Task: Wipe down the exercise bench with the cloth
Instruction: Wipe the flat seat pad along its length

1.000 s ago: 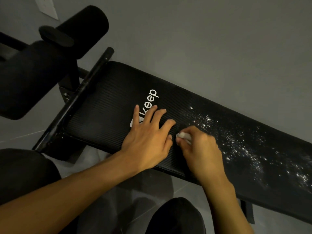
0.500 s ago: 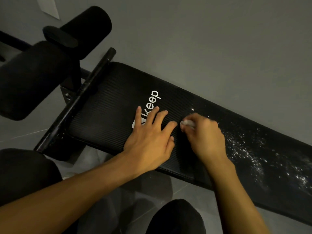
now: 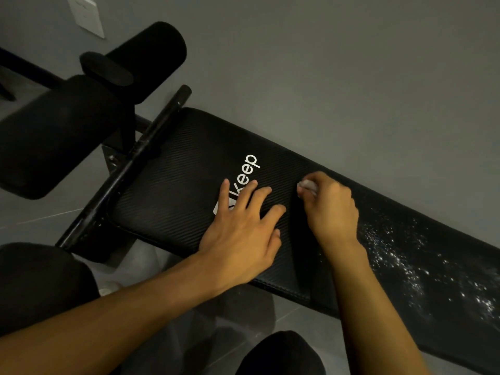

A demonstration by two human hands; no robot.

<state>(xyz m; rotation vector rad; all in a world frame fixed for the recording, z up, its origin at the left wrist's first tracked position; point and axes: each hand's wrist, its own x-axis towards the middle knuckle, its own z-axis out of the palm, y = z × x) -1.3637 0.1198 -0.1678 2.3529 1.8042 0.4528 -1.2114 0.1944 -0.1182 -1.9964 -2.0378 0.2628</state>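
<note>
Right hand (image 3: 330, 209) grips a small white wadded cloth (image 3: 307, 186) near the far edge of the black ribbed bench pad (image 3: 176, 185); left hand (image 3: 243, 228) lies flat beside it. Tiny wad could just smear those white specks (image 3: 405, 255) around, imo.

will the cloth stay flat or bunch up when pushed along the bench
Likely bunches: the cloth is wadded inside the right hand. Probably light: one curled hand holds it. The ribbed bench pad may drag on it.
</note>
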